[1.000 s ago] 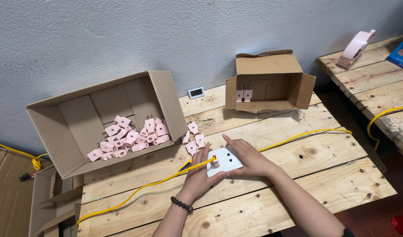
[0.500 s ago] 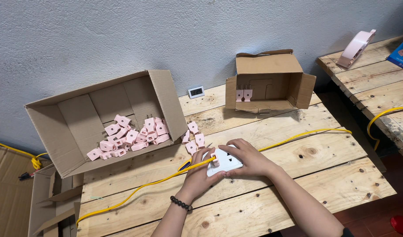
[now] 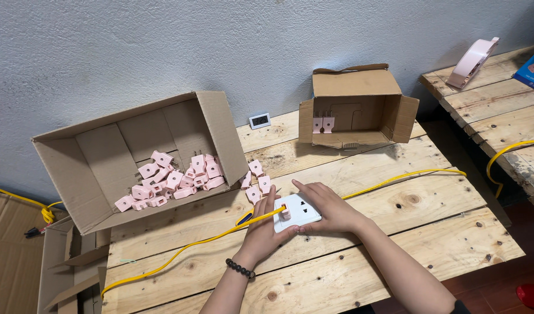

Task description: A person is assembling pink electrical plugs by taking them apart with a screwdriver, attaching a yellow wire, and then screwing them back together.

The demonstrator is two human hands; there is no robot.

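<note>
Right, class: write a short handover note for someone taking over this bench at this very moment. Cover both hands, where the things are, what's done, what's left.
Left hand: resting on the white socket plate, fingers at a small pink plug piece on it.
Right hand: flat on the plate's right edge, steadying it.
Yellow cable runs across the pallet table to the plate.
Big tipped box holds a heap of pink pieces; a few lie loose beside it.
Small box: two pieces visible.
Done: one piece at the plate.
Left: the heap looks untouched.

1 head view, steeply down, close above wooden table (image 3: 430, 215), toward wall (image 3: 162, 46).
</note>
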